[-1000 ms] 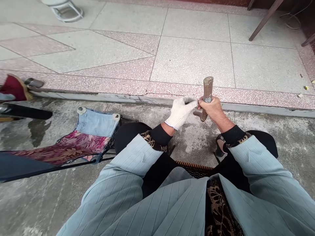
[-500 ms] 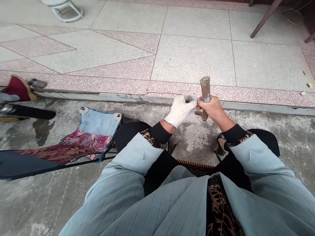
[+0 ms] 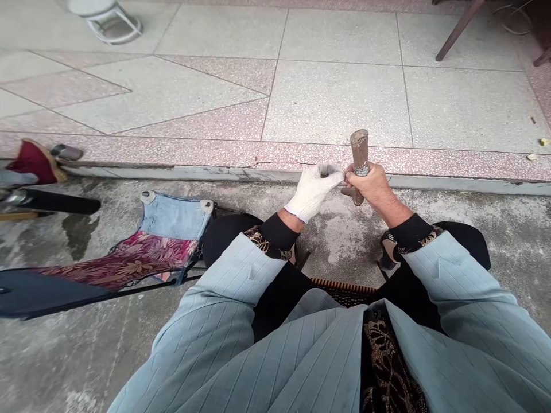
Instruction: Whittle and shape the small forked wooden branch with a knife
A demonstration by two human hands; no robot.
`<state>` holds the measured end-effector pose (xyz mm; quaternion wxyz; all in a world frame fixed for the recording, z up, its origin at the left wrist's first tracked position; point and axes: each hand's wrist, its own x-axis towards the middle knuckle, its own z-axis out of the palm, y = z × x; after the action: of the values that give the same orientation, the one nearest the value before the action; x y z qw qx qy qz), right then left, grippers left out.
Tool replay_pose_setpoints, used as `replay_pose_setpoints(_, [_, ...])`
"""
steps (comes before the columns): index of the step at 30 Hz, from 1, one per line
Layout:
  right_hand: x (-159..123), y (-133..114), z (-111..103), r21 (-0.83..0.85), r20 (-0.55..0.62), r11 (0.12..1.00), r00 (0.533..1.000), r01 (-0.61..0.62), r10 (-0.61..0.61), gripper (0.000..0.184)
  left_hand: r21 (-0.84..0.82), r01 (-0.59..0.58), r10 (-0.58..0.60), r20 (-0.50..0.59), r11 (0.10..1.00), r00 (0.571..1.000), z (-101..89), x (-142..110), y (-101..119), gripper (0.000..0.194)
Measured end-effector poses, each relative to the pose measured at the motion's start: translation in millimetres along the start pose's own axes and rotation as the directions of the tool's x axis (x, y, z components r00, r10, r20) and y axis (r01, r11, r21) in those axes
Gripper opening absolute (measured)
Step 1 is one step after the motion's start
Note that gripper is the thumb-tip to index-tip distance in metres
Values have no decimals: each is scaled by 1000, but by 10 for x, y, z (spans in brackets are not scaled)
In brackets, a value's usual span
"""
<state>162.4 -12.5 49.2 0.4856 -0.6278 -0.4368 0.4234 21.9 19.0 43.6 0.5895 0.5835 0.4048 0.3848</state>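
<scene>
My right hand (image 3: pixel 373 186), bare, is wrapped round a brown wooden handle (image 3: pixel 359 150) that stands upright, its top sticking up above my fist and a short brown piece showing below it. My left hand (image 3: pixel 313 191) wears a white knitted glove. Its fingers are pinched together against the handle at my right thumb; what they pinch is too small to make out. Both hands hover in front of my knees, over the grey concrete ground, close to the step's edge.
A low fabric folding stool (image 3: pixel 150 246) with a denim and red floral seat stands to the left. A raised tiled floor (image 3: pixel 336 97) begins at a kerb (image 3: pixel 215 171) just beyond my hands. A white stand (image 3: pixel 107 20) and chair legs (image 3: pixel 456 28) are farther off.
Both hands with the handle have shifted slightly upward and left in view; the handle has turned from tilted to nearly upright. The grip is unchanged.
</scene>
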Motion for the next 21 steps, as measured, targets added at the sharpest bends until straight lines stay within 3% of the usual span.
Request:
replay_pose_setpoints(5, [-6,-14,-29,-209,7,966,988,149,-151,15,138,-8,4,29,990,1000,-51,-2,61,19])
replay_pose_setpoints(11, [-20,-23,-35,-333,19,910,967,246,-255,14,317,-79,73,29,945,997,-80,-11,101,12])
replay_pose_setpoints(15, [-43,-44,-5,-215,31,964,988,156,-153,11,367,-80,87,-3,927,996,-42,-31,117,10])
replay_pose_setpoints(21, [-118,-115,97,83,-31,995,998,-58,61,9,287,-90,109,-52,954,993,49,-62,70,12])
